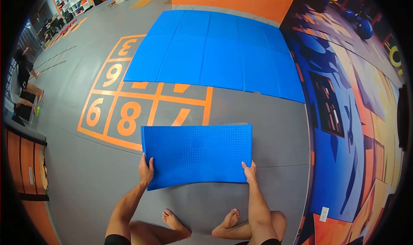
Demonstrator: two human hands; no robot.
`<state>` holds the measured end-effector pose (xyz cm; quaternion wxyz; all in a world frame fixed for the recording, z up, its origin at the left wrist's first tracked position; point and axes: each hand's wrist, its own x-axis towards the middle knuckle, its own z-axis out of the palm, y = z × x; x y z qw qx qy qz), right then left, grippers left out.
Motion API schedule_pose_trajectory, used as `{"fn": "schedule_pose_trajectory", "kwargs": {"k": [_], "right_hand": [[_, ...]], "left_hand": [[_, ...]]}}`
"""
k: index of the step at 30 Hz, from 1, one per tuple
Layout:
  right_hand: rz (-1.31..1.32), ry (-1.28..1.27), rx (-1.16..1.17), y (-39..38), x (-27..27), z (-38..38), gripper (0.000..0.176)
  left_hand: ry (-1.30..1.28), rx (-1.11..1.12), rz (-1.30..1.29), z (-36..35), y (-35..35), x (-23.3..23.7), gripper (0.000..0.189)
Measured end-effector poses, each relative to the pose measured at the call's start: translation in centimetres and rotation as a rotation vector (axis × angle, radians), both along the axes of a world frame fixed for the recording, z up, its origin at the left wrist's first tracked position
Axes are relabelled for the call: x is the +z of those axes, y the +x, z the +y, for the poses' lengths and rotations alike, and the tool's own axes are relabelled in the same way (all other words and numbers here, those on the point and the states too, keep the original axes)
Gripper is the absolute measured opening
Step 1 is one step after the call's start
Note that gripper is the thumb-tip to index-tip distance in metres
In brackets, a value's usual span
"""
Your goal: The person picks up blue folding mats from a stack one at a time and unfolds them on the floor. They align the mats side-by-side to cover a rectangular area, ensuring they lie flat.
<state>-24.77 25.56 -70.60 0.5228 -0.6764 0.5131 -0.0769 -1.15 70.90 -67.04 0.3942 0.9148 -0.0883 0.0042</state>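
A folded blue exercise mat (198, 154) with a raised dot texture is held up in front of me, above the grey floor. My left hand (146, 169) grips its left edge, thumb on the face towards me. On the opposite edge, my right hand (249, 172) is closed in the same way, low down by the corner. The fingers behind the mat are hidden on both sides. Farther ahead, several blue mat panels (221, 51) lie flat on the floor, reaching towards the orange wall.
Orange number squares (129, 116) mark the grey floor (275, 146), partly under the laid mats. A mural wall (327, 116) runs along the right. An orange wall (236, 2) stands behind the mats. People (28, 81) are at the far left, near a wooden cabinet (26, 163).
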Motion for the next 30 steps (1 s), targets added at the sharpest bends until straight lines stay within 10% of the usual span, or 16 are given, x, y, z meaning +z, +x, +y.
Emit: {"fn": "schedule_pose_trajectory", "kwargs": {"k": [11, 14, 30], "right_hand": [[-0.085, -0.589, -0.359, 7.7, -9.3, -5.3, 0.021], [-0.031, -0.895, 0.194, 8.1, -10.3, -5.3, 0.020], [0.042, -0.497, 0.208, 5.1, -11.5, 4.8, 0.020]], "left_hand": [[0.051, 0.098, 0.049, 3.1, 3.0, -10.9, 0.055], [0.091, 0.108, 0.022, 2.1, 2.5, -12.9, 0.058], [-0.155, 0.021, 0.798, -6.1, -5.1, -14.7, 0.069]]}}
